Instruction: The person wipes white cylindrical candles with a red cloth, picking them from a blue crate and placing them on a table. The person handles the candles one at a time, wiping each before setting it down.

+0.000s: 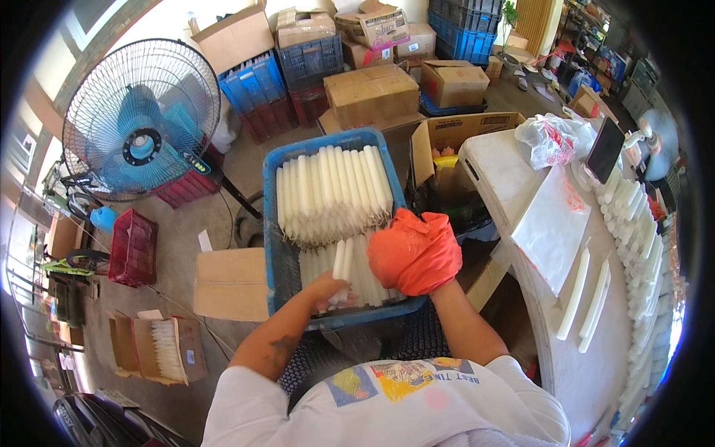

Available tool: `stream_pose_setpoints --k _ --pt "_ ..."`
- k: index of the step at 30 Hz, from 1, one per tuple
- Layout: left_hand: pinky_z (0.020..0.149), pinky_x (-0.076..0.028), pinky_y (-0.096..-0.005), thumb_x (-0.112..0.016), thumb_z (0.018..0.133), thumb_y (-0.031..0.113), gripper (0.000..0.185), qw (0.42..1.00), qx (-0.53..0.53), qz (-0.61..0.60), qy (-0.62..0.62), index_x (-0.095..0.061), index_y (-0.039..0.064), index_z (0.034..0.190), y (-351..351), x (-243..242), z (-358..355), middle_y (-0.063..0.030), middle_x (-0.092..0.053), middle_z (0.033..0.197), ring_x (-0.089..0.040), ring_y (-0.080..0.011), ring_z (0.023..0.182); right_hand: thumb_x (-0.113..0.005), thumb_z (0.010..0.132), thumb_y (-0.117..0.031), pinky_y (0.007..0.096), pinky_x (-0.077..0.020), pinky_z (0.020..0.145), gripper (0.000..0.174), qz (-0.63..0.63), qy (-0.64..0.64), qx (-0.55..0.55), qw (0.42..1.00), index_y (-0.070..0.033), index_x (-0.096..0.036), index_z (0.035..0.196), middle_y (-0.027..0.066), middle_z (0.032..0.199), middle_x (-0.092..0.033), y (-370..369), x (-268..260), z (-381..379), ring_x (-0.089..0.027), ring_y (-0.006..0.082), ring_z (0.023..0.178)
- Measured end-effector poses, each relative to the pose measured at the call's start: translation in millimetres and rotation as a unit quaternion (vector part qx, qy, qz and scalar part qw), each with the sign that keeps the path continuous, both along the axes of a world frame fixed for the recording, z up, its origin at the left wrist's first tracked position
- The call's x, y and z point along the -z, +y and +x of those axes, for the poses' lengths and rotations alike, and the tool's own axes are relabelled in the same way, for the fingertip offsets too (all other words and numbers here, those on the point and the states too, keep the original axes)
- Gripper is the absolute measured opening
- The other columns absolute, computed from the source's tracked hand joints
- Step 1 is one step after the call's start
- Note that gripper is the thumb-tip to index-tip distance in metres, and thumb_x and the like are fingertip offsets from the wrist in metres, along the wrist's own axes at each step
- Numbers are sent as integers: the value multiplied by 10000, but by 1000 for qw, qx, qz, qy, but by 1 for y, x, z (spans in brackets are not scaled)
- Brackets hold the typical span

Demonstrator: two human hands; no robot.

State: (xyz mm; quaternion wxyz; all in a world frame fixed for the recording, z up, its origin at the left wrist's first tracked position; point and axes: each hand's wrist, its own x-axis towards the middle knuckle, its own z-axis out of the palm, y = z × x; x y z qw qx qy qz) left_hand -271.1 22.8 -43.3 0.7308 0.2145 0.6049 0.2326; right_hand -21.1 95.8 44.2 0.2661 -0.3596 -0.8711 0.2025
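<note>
A blue plastic crate [269, 223] stands before me, holding layered rows of white taper candles [329, 179] with their wicks toward me. My left hand [329, 291] grips a small bunch of white candles [342, 258] inside the crate's near part. Bunched around my right hand is an orange-red cloth [416, 251], which covers the fingers and palm. It hangs over the crate's right side, close beside the held candles. More candles [357, 279] lie loosely beneath both hands, partly hidden by them.
On the right, a pale table [491, 167] bears loose candles [575, 296], a clear plastic bag [553, 229], a propped phone [605, 150] and a long candle pile [642, 251]. A standing fan [142, 145] is at left. Open cartons [232, 285] flank the crate.
</note>
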Motion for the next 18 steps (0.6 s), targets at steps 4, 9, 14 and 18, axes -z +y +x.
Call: stream_pose_setpoints --k 4,9,14,18 --pt "717 -561 -364 -593 873 31 487 976 79 168 113 -370 -49 1298 -14 -50 20 -221 -536 1201 -651 -297 956 -585 780 -305 445 -491 702 196 103 -356 89 925 -141 -660 858 51 856 -680 -25 -22 -47 -651 244 834" --pt "913 -446 -513 -554 838 57 480 769 222 441 405 -338 -84 1242 -20 -53 73 -359 -550 1112 -573 -495 1007 -592 779 -291 442 -494 691 182 -13 -178 164 970 -136 -659 848 52 852 -678 -9 -11 -71 -652 243 830" --pt "811 -490 -443 -555 866 96 423 830 304 306 352 -330 -53 1191 -29 -85 71 -270 -613 952 -638 -387 849 -599 779 -278 438 -497 680 169 -86 -96 97 987 -131 -658 837 53 849 -675 26 -13 -43 -653 243 826" --pt "664 -510 -373 -545 888 105 380 923 282 199 171 -314 -15 1164 -27 -116 58 -146 -599 831 -626 -224 715 -605 778 -267 435 -499 672 158 -98 -65 82 990 -127 -657 829 53 846 -673 27 -25 -31 -654 242 822"
